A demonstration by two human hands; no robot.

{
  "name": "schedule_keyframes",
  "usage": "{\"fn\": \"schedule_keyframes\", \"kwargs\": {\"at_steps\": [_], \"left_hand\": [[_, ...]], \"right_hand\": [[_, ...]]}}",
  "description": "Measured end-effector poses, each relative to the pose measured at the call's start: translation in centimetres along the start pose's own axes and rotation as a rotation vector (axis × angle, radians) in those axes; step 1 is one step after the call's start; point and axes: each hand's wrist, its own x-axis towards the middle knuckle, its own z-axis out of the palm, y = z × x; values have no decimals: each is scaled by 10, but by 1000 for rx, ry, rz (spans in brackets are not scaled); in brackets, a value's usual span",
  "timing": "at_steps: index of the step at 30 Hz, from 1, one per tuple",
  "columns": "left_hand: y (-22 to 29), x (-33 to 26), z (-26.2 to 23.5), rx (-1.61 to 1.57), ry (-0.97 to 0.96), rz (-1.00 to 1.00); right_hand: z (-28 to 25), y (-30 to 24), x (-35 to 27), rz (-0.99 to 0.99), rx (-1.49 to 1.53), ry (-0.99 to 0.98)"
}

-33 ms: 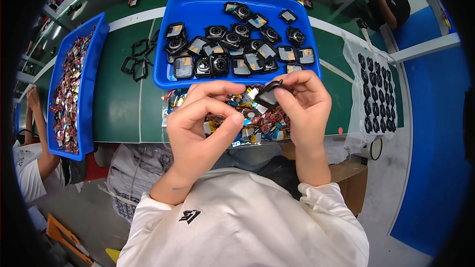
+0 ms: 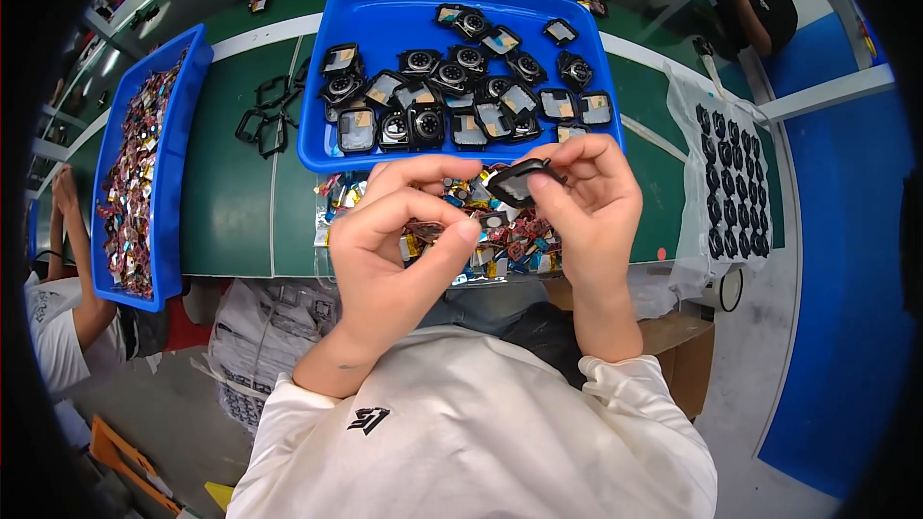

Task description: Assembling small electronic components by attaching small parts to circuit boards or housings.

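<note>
My right hand (image 2: 596, 207) pinches a black watch case (image 2: 511, 185) between thumb and fingers, tilted over the pile of parts. Beside it, the thumb and forefinger of my left hand (image 2: 399, 240) are pressed together; whatever may be between them is too small to make out. Under both hands lies a heap of small electronic parts (image 2: 524, 245), with reddish boards and silver, blue and yellow bits. Beyond them, a blue tray (image 2: 385, 12) holds several black watch cases (image 2: 450, 75), some showing a round back, others a pale rectangular inside.
At left stands a long blue bin (image 2: 171, 221) full of similar small parts. Loose black frames (image 2: 261, 120) lie on the green tabletop (image 2: 226, 221). To the right, rows of black pieces (image 2: 735, 183) sit on white wrapping. Other people are at the left and far right.
The watch case in my right hand has turned and shifted slightly left, towards my left hand. My left hand has moved a little to the right, its pinch kept.
</note>
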Motion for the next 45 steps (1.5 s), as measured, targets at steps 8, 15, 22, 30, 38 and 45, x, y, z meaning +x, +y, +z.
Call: {"fn": "schedule_keyframes", "kwargs": {"at_steps": [8, 15, 22, 30, 38, 45], "left_hand": [[-5, 3, 13, 198, 88, 42], [-8, 5, 10, 257, 122, 53], [-8, 4, 10, 182, 138, -11], [-6, 3, 12, 259, 133, 23], [-3, 2, 15, 346, 148, 72], [2, 2, 11, 263, 10, 31]], "right_hand": [[13, 0, -7, -35, -42, -132], [18, 1, -10, -55, -60, -121], [19, 1, -12, -78, -93, -116], [16, 4, -13, -130, -170, -119], [16, 7, -13, -189, -195, -76], [6, 6, -11, -163, -128, -59]]}}
